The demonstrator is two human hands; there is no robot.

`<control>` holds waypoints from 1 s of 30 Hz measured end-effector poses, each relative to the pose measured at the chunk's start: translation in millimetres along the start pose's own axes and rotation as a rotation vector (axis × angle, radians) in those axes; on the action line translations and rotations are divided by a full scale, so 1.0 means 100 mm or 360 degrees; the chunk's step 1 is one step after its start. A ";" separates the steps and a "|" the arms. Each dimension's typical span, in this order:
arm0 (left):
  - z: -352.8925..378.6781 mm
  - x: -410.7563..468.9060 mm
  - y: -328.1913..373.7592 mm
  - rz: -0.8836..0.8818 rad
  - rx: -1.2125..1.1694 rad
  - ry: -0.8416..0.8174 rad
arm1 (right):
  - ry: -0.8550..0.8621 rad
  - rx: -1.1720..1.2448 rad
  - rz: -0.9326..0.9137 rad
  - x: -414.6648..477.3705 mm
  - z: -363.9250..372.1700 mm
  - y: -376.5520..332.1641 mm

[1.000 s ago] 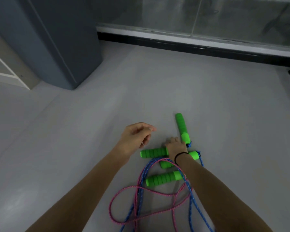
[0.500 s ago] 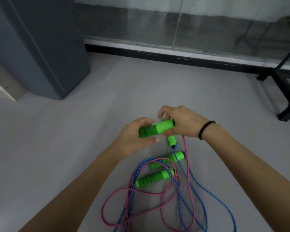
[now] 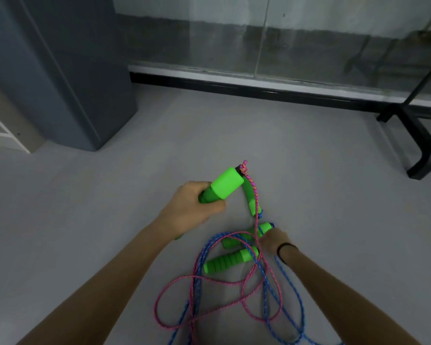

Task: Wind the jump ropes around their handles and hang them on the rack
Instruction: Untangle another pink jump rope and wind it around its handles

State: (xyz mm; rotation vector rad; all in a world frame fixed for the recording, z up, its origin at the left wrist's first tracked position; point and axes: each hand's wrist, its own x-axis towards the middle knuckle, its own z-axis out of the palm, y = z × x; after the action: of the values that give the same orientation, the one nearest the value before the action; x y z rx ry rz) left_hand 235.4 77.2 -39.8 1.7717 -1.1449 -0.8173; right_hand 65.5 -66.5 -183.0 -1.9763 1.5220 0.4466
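Observation:
My left hand (image 3: 192, 207) grips a green foam handle (image 3: 224, 186) and holds it tilted above the floor. From that handle's tip a pink rope (image 3: 255, 215) runs straight down to my right hand (image 3: 274, 241), whose curled fingers pinch it low by the floor. Three more green handles lie there: one (image 3: 253, 200) just beyond the lifted one, one (image 3: 244, 236) beside my right fingers, and a ribbed one (image 3: 230, 260) nearest me. A blue rope (image 3: 296, 302) is tangled with the pink loops in front of me.
The black foot of a metal rack (image 3: 421, 148) stands on the floor at the right edge. A dark grey cabinet (image 3: 67, 78) fills the left. A glass wall with a black base strip (image 3: 259, 89) runs across the back.
The raised handle has passed from both hands to my left hand alone. My right hand let go of it and dropped to the pink rope near the floor. The camera view shifted.

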 end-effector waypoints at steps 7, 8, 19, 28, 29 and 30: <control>-0.01 -0.04 -0.06 -0.0021 0.0036 -0.0019 | -0.0067 -0.0331 -0.0199 0.03 0.34 0.18; 0.00 -0.04 -0.07 -0.0022 0.0029 -0.0019 | -0.0064 -0.0270 -0.0258 0.03 0.36 0.20; 0.13 -0.03 -0.05 -0.0011 0.0006 -0.0086 | 0.0190 -0.0393 -0.0337 -0.06 0.60 0.30; 0.20 -0.03 -0.04 -0.0014 -0.0041 -0.0108 | -0.0252 0.0620 -0.0564 -0.19 0.02 0.36; 0.21 -0.03 -0.04 -0.0015 -0.0047 -0.0113 | -0.0238 0.0746 -0.0671 -0.25 -0.05 0.35; 0.22 -0.03 -0.01 -0.0016 -0.0064 -0.0118 | -0.0200 0.0826 -0.0775 -0.30 -0.13 0.34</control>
State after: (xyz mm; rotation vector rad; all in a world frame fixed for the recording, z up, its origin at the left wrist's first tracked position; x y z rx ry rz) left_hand 216.0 73.4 -49.7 1.7279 -1.1604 -0.9122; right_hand 23.4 -58.3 -163.6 -1.7710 0.9092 -0.0322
